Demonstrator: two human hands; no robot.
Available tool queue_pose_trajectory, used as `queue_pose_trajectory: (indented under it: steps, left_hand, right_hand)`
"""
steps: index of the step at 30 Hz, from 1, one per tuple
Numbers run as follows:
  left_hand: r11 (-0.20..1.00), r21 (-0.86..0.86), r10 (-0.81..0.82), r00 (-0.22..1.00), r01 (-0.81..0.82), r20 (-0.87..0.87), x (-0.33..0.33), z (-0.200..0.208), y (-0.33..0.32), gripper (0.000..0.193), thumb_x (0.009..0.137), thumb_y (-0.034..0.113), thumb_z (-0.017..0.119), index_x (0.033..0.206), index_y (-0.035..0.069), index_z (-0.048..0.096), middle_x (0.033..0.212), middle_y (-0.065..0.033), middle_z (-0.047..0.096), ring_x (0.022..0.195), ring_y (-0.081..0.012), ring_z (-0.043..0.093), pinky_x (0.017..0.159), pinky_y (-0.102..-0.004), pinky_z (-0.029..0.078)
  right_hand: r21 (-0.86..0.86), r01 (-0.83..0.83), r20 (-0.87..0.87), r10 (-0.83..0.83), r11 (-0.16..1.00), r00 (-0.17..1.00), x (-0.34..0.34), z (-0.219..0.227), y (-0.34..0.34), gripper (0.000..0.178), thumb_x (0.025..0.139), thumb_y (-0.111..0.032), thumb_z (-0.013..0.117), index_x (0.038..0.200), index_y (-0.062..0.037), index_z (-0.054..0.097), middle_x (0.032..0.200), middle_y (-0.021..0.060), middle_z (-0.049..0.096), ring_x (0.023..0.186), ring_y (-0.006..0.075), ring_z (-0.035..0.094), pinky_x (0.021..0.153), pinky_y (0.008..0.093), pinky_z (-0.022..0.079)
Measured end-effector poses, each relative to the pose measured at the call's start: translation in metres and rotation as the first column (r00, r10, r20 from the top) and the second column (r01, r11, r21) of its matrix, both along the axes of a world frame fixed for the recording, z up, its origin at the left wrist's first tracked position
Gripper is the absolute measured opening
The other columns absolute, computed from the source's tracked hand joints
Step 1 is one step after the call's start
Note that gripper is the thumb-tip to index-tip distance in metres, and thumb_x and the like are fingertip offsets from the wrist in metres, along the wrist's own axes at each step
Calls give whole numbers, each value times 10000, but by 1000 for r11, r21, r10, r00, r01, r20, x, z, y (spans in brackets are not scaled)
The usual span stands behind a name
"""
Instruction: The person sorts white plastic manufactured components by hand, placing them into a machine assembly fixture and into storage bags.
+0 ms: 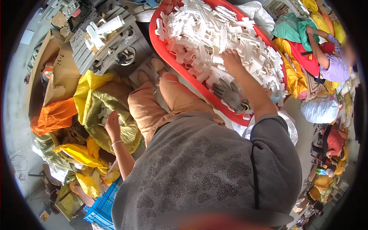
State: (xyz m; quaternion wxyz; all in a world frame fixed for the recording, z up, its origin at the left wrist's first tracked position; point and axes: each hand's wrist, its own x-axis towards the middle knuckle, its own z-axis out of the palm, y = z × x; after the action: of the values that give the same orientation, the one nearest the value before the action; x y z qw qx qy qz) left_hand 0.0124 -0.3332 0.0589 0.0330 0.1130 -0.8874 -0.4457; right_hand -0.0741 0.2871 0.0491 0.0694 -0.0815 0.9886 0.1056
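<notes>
A heap of small white plastic parts (195,38) fills a large red tub (154,34) in front of me. My right hand (232,61) reaches over the heap, its fingers curled down onto a white plastic part. A grey work glove (229,94) lies on the parts near the tub's close edge. Off to my left, my left hand (112,124) hangs at the mouth of an olive woven sack (122,100), where some white pieces show. Its fingers are drawn together, and whatever they may hold is hidden.
A grey metal machine (111,46) with a white fixture stands at the far left, beside a cardboard box (63,78). Yellow sacks (89,89), an orange sack (55,117) and a blue crate (102,205) crowd my left. Another person (332,63) handles a green sack (291,28) at right.
</notes>
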Motion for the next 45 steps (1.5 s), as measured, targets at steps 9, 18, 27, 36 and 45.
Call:
queue_pose_trajectory:
  steps: [9, 18, 27, 36, 45]
  left_hand:
    - [988, -95, -115, 992, 120, 51, 5, 28, 50, 223, 885, 148, 593, 1067, 28, 642, 927, -84, 685, 854, -133, 661, 723, -257, 504]
    - [999, 19, -48, 996, 46, 73, 11, 21, 27, 226, 904, 150, 577, 1071, 8, 633, 935, -70, 681, 824, -109, 648, 725, -227, 501]
    - [998, -48, -52, 990, 46, -132, -21, 69, 47, 177, 877, 140, 595, 991, 22, 661, 873, -89, 692, 787, -169, 673, 671, -267, 510]
    - [978, -206, -81, 843, -36, -532, -91, 199, 60, 137, 851, 84, 611, 963, 24, 661, 837, -116, 678, 754, -191, 673, 659, -274, 502]
    - [937, -303, -319, 778, 173, -542, -187, 227, 91, 304, 779, 130, 715, 1056, 47, 620, 926, -102, 668, 793, -181, 656, 720, -290, 513]
  right_hand:
    - [66, -67, 466, 29, 996, 884, -39, 15, -39, 311, 814, -269, 563, 1103, -165, 606, 1004, 71, 663, 974, 246, 629, 865, 479, 455]
    - [-813, 286, 30, -454, 508, 891, -41, 82, 26, 333, 785, -177, 663, 1072, -71, 530, 837, 120, 603, 690, 210, 603, 583, 346, 494]
    - [-676, 171, 45, -191, 717, 981, 45, -26, 29, 503, 663, -64, 694, 1145, -73, 551, 997, 174, 586, 1011, 339, 546, 850, 398, 453]
    - [-738, 175, 32, -225, 652, 974, 42, 41, 3, 404, 688, 21, 616, 1088, -28, 579, 1046, 167, 545, 906, 287, 570, 774, 362, 473]
    - [-760, 167, 373, -211, -628, 903, 15, 74, -38, 395, 857, 12, 555, 1242, 35, 474, 1121, 69, 540, 931, 128, 553, 772, 264, 487]
